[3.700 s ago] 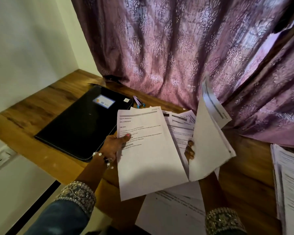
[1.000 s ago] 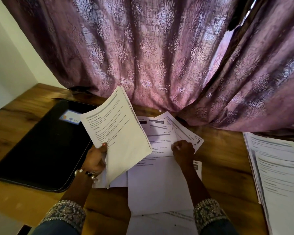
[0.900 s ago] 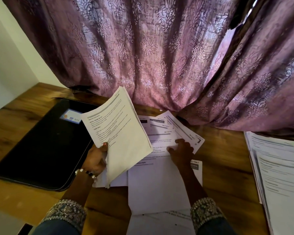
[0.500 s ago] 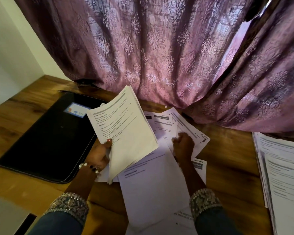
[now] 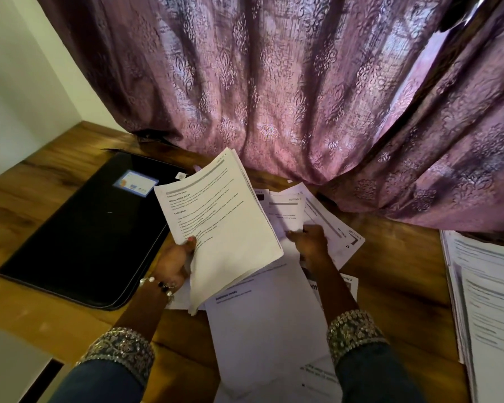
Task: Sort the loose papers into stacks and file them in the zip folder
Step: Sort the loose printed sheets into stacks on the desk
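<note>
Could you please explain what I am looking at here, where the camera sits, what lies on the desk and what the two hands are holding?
There is no machine here: a person is sorting papers with bare hands. The single picture comes from a wide-angle camera worn on the person's head, looking forward and down, so the arms enter from the bottom edge.

The left hand grips a sheaf of printed pages, lifted and tilted above the wooden desk. The right hand reaches into the loose papers spread in the middle and pinches one sheet by its lower edge.

To the left lies a closed black zip folder, flat, with a small label on its cover. At the right edge lies another stack of papers. A patterned purple curtain hangs behind the desk.
</note>
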